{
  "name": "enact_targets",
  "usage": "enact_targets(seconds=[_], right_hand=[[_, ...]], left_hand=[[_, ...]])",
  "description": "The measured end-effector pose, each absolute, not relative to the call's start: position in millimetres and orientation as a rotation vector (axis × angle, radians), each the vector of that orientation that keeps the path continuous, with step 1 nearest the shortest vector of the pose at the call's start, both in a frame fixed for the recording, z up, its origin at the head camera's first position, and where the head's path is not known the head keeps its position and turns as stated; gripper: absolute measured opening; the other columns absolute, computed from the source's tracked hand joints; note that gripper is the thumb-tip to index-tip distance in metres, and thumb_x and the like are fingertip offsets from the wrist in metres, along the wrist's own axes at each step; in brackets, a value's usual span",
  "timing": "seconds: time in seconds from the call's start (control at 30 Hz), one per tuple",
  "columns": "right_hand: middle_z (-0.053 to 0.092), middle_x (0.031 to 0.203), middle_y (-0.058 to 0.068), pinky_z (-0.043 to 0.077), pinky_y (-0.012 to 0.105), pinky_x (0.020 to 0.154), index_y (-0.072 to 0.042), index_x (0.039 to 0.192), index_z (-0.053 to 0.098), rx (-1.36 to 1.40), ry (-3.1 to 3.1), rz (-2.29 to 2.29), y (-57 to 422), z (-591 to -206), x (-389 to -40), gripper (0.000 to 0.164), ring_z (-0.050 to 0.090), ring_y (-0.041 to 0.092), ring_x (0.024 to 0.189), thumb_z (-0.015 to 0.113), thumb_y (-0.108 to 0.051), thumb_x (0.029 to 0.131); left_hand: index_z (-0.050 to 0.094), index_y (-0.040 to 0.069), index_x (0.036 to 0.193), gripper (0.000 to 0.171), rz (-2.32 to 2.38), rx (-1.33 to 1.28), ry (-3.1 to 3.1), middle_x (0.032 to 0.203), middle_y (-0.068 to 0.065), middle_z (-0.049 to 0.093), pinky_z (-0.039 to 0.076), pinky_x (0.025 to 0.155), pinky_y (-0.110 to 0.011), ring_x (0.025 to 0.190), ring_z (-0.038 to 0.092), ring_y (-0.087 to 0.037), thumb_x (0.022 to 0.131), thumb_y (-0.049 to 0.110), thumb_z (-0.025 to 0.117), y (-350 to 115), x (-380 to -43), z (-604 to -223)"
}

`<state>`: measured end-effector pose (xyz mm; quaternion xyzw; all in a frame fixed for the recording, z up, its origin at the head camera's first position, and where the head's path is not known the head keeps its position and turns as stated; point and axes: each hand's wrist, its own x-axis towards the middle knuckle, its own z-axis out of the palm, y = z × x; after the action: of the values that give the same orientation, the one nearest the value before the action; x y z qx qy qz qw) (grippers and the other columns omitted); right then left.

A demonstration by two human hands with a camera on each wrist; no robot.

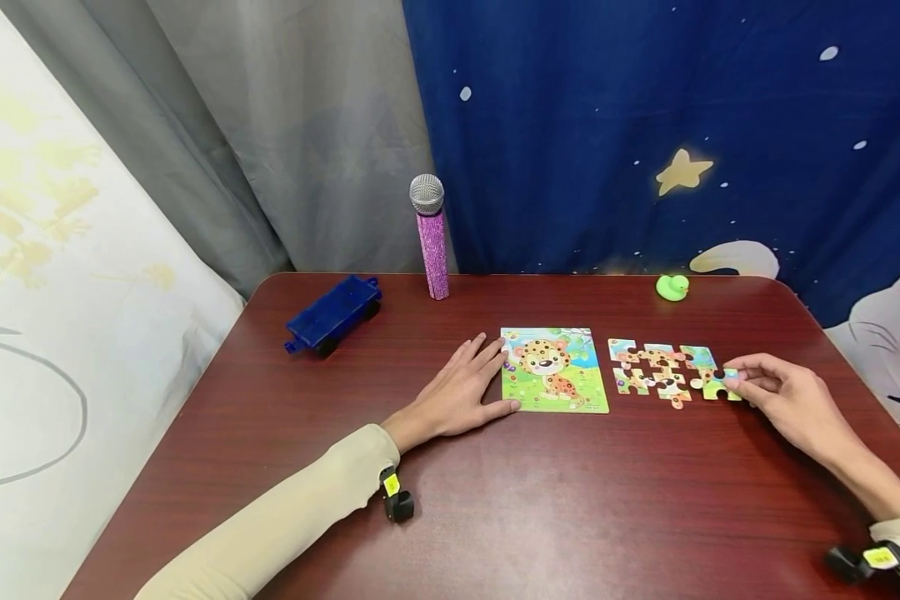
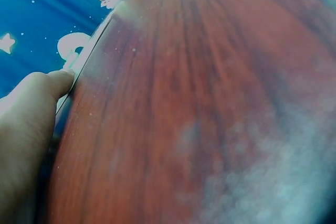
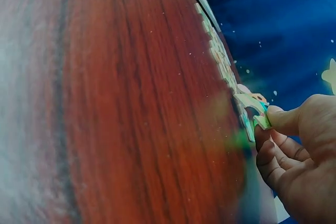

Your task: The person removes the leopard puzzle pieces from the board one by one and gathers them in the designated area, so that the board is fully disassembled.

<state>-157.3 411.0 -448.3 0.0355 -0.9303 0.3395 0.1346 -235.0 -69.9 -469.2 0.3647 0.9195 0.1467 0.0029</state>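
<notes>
Blue and rectangular, a black-wheeled toy cart (image 1: 333, 314) stands well left of the square leopard picture board (image 1: 551, 372). Nearer, behind the board's left side, a glittery pink microphone with a silver mesh head (image 1: 434, 250) stands upright. My left hand (image 1: 457, 387) lies spread, touching the board's left edge. Right of the board are colourful interlocking-shaped jigsaw pieces (image 1: 661, 357); behind them, a lime-green toy duck (image 1: 672, 288). Farthest right of the board, my right hand (image 1: 791, 404) pinches a green-and-blue piece (image 1: 720, 386).

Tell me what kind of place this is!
Perhaps a play corner: a dark blue, star-printed fabric curtain hangs behind a reddish-brown table with flat colourful jigsaw pieces and a small green duck.
</notes>
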Motion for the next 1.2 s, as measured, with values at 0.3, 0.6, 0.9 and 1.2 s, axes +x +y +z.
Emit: enact_targets(seconds=[0.3, 0.6, 0.9, 1.2], right_hand=[[0.074, 0.096, 0.010, 0.042, 0.008, 0.066, 0.000, 0.115, 0.078, 0.114, -2.741, 0.847, 410.1, -452.9, -161.7, 0.017, 0.058, -0.007, 0.074, 0.081, -0.009, 0.101], [0.077, 0.094, 0.011, 0.041, 0.014, 0.063, 0.000, 0.119, 0.079, 0.120, -2.784, 0.804, 409.0, -455.4, -163.5, 0.021, 0.056, -0.003, 0.072, 0.081, -0.012, 0.102], [0.072, 0.087, 0.005, 0.039, 0.015, 0.064, 0.001, 0.115, 0.078, 0.129, -2.800, 0.754, 405.1, -453.4, -163.8, 0.021, 0.054, 0.000, 0.072, 0.083, -0.011, 0.099], [0.072, 0.087, 0.007, 0.037, 0.018, 0.064, 0.003, 0.112, 0.078, 0.165, -2.793, 0.716, 405.7, -454.7, -167.8, 0.021, 0.050, -0.005, 0.071, 0.086, -0.005, 0.094]], left_hand=[[0.038, 0.008, 0.172, 0.091, 0.444, 1.146, 2.891, 0.182, -0.008, 0.027, 0.009, 0.138, -0.049, 0.170, 0.013, -0.034, 0.107, 0.069, 0.055, -69.5, -235.3, -469.9], [0.038, 0.008, 0.172, 0.091, 0.451, 1.145, 2.887, 0.182, -0.008, 0.026, 0.007, 0.138, -0.047, 0.171, 0.012, -0.033, 0.107, 0.070, 0.055, -69.7, -235.0, -469.6], [0.037, 0.008, 0.172, 0.092, 0.455, 1.142, 2.884, 0.182, -0.008, 0.026, 0.007, 0.138, -0.048, 0.171, 0.012, -0.034, 0.107, 0.070, 0.055, -70.2, -236.6, -469.9], [0.037, 0.008, 0.172, 0.092, 0.449, 1.144, 2.888, 0.182, -0.008, 0.026, 0.008, 0.138, -0.049, 0.171, 0.012, -0.034, 0.107, 0.070, 0.055, -70.1, -237.2, -471.7]])
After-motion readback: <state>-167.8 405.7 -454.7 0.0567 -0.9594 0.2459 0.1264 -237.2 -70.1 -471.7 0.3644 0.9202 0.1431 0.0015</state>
